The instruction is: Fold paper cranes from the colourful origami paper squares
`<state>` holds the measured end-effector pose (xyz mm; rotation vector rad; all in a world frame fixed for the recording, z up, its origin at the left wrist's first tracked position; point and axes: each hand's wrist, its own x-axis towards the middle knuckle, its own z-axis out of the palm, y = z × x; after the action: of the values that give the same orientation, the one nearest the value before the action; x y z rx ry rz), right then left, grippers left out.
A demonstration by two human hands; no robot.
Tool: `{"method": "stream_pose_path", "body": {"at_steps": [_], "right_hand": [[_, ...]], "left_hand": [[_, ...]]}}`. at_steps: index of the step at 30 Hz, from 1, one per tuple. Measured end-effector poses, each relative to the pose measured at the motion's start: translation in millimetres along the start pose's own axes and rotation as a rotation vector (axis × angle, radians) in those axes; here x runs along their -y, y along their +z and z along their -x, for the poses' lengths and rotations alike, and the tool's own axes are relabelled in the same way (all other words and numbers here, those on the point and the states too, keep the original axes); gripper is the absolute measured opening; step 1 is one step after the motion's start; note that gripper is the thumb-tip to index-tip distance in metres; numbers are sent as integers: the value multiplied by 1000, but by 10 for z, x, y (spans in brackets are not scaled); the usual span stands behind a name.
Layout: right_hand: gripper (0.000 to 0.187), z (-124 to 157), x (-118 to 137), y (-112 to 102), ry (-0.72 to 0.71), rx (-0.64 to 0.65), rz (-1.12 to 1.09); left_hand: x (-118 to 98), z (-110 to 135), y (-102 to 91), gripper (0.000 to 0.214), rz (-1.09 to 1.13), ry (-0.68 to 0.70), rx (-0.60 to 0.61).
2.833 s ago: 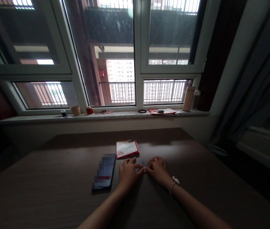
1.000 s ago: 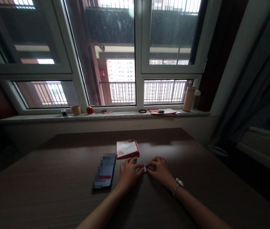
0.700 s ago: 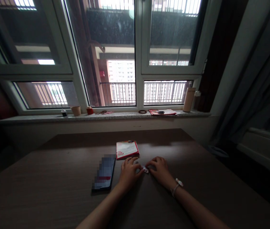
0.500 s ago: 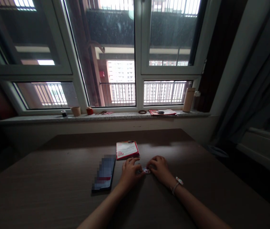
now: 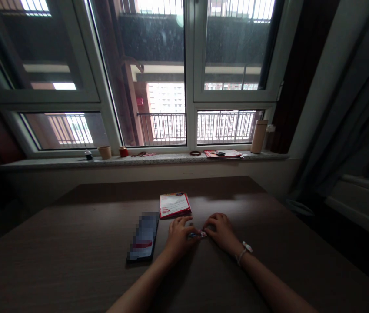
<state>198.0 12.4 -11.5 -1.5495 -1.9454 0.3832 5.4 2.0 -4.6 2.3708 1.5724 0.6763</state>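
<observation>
My left hand [image 5: 179,238] and my right hand [image 5: 221,231] rest close together on the dark wooden table [image 5: 73,261]. Both pinch a very small pale and blue folded piece [image 5: 199,234] between their fingertips, low against the tabletop. What the piece is cannot be made out. A bracelet [image 5: 244,250] circles my right wrist. A phone [image 5: 143,236] lies flat just left of my left hand. A red and white booklet [image 5: 174,204] lies beyond my hands.
A stone window sill [image 5: 158,160] behind the table carries small cups [image 5: 105,152], a red pot [image 5: 123,151], a ring [image 5: 195,153], a red paper stack [image 5: 222,153] and a tall tan cylinder [image 5: 257,136]. Curtains [image 5: 350,108] hang on the right.
The small piece stood upright between my fingertips; now it lies flat and low against the table. Both hands stayed in nearly the same place.
</observation>
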Motion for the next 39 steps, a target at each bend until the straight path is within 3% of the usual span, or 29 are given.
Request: {"method": "stream_pose_path", "body": {"at_steps": [10,20,26,39], "right_hand": [[13,-24,-109,-82,2,75,-64],[22,17,-84,-80,-26,67,-68],[10,0,-105,-60,-31,65,-68],[15,-7,-88,-66,3,75,-44]], "left_hand": [[-22,0,-63,22,18,-67,58],[19,-4,5,23,15,-81,46],[-5,12,-26,25,11,-130,77],[-29,29,-28,27,21,-131,21]]}}
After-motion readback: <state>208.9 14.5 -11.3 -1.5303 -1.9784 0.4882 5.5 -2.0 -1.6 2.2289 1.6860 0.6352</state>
